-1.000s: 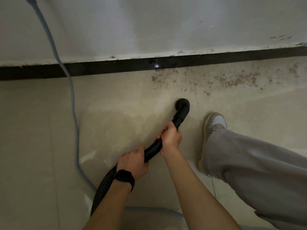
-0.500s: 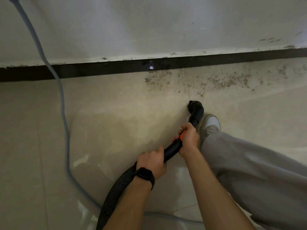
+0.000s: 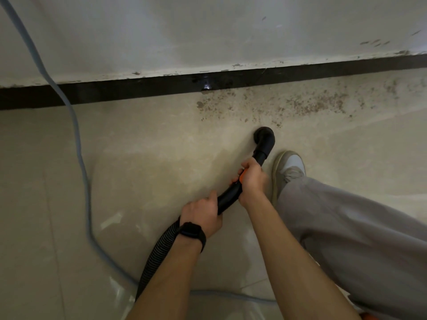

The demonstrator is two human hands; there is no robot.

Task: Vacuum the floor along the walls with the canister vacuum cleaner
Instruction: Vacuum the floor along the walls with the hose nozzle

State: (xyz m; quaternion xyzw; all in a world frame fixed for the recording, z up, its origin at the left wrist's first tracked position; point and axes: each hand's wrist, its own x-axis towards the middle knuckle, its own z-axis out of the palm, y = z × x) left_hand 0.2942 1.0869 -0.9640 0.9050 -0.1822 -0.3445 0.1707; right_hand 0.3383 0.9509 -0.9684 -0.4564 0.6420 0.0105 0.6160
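While the nozzle (image 3: 264, 139) is held low over the floor (image 3: 69, 204), just short of the dirt (image 3: 288, 105) strewn along the skirting (image 3: 115, 93), the black tube (image 3: 228, 198) behind it is gripped in two places: the right hand (image 3: 251, 179) is curled round it at an orange collar (image 3: 242, 176), and the left hand (image 3: 203, 215) is wrapped round its lower end, where the ribbed hose (image 3: 159, 250) begins. Trouble could be caused chiefly by the cord (image 3: 80, 158), which is draped down the wall (image 3: 208, 31) and looped across the floor behind both hands; it could be snagged by the hose or caught underfoot if a step is taken backward or to the left. Dirt could also be trodden about by the shoe (image 3: 288, 167), planted just beside the nozzle, and the specks tight against the skirting could be missed if the nozzle is kept this far out. Whether the nozzle's mouth is touching the floor cannot be told, since it is turned downward. The undersides of both grips are hidden. The canister is not seen; only an orange sliver (image 3: 367, 316) is cut off at the bottom edge, and what it is cannot be made out. Both ends of the cord are cut off, and a pale glint (image 3: 207, 86) on the skirting is left unidentified.
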